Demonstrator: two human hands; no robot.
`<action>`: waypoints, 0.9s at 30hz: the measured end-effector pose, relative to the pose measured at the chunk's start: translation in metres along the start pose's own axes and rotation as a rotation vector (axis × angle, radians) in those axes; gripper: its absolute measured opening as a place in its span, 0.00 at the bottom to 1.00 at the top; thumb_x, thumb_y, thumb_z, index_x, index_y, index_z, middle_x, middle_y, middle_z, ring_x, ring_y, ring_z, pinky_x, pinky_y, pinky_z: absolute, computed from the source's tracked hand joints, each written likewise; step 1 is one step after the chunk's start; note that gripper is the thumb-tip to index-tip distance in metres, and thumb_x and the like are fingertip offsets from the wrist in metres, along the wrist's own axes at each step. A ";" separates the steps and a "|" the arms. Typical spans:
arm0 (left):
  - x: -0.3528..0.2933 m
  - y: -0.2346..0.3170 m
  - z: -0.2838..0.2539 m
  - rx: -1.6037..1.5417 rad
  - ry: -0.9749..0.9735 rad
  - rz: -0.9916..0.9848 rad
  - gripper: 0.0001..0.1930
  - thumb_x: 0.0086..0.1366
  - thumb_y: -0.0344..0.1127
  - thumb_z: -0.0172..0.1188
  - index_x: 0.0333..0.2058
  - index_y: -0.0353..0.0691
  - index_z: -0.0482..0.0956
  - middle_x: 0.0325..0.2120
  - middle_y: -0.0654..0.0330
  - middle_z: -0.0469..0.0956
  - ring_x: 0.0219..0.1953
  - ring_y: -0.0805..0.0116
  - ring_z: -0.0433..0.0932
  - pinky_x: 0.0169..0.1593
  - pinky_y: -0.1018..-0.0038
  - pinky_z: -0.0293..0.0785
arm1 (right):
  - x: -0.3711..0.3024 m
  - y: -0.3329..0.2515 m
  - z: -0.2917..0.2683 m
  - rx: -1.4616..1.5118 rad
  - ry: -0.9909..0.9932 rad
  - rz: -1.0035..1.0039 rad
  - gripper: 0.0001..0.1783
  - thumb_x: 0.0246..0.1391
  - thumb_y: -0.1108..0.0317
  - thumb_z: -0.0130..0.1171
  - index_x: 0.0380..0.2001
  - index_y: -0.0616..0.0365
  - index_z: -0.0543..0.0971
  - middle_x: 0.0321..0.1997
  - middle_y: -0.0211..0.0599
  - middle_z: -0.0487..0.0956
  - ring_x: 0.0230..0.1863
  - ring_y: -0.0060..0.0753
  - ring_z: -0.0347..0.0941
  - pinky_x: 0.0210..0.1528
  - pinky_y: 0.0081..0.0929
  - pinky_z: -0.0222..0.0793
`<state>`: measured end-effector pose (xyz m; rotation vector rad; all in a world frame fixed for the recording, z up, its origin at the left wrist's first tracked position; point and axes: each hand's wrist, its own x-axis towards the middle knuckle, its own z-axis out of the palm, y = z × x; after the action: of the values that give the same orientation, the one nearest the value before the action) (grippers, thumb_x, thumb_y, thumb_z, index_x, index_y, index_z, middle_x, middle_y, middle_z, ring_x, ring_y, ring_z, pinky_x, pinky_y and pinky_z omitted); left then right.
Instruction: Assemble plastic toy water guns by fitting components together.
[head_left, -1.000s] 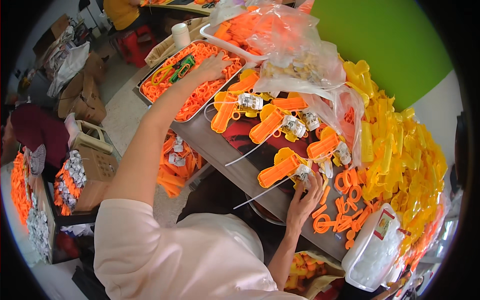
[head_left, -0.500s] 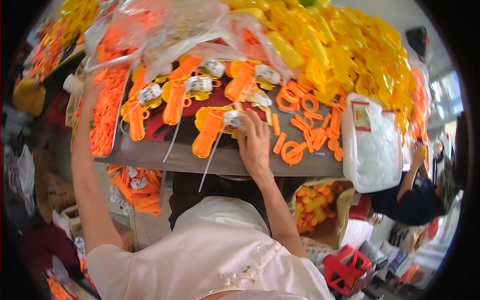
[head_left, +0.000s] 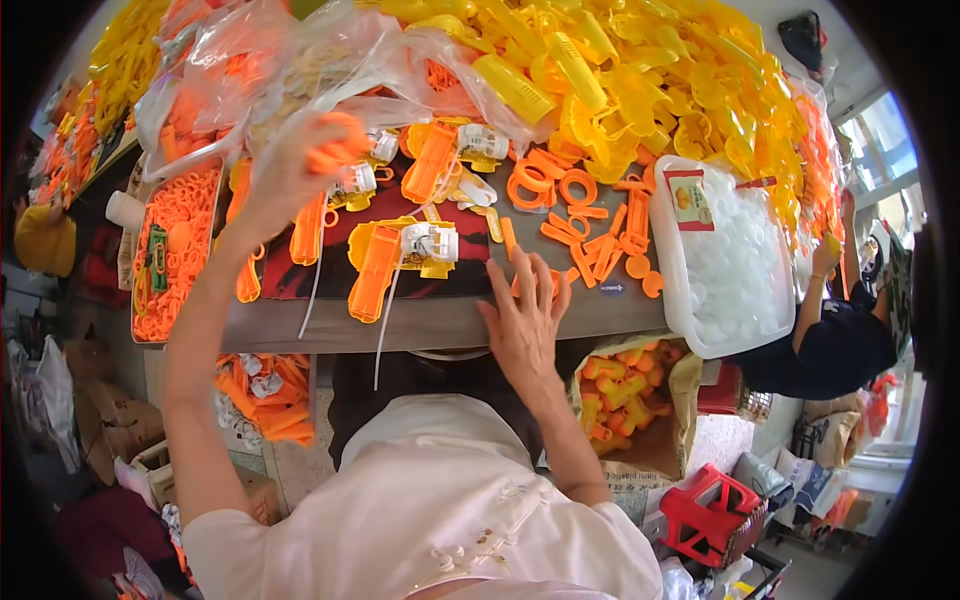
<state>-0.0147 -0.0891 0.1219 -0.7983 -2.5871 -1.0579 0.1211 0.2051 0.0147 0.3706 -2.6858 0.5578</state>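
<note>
My left hand point(head_left: 272, 188) is raised over the left of the table, its fingers closed round orange plastic pieces point(head_left: 338, 145), which are blurred. My right hand point(head_left: 525, 322) lies palm down near the front edge, fingers spread. Beneath those fingers shows some orange plastic, partly hidden. Between my hands sits a toy-like body point(head_left: 374, 274) of orange and yellow plastic, with a white mechanism point(head_left: 430, 243) and a thin pale strip point(head_left: 385, 335) hanging over the edge. Several similar bodies point(head_left: 432, 162) stand in a row behind it. Loose orange rings and bars point(head_left: 578, 187) lie beyond my right hand.
A tray of small orange parts point(head_left: 180, 215) stands at the left. Clear plastic bags and a heap of yellow shells point(head_left: 690, 90) fill the back. At the right is a white tub point(head_left: 668, 290) of translucent pieces. Below stands a paper sack point(head_left: 683, 400); a person point(head_left: 830, 340) is beyond.
My left hand has come from the orange-parts tray toward the middle, now with orange pieces. My right hand has left the central body's white mechanism and moved right, fingers spread. The view has shifted.
</note>
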 end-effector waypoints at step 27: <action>0.088 0.059 0.146 -0.015 -0.182 0.172 0.13 0.64 0.32 0.56 0.46 0.39 0.81 0.43 0.55 0.80 0.44 0.57 0.79 0.47 0.66 0.75 | 0.041 0.097 -0.006 0.063 0.293 -0.018 0.12 0.48 0.75 0.63 0.39 0.55 0.79 0.51 0.34 0.75 0.55 0.44 0.67 0.58 0.42 0.59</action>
<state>-0.0552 0.0831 0.0870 -1.1468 -2.5996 -0.9970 0.0550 0.2869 0.0044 0.3040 -2.3861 0.6389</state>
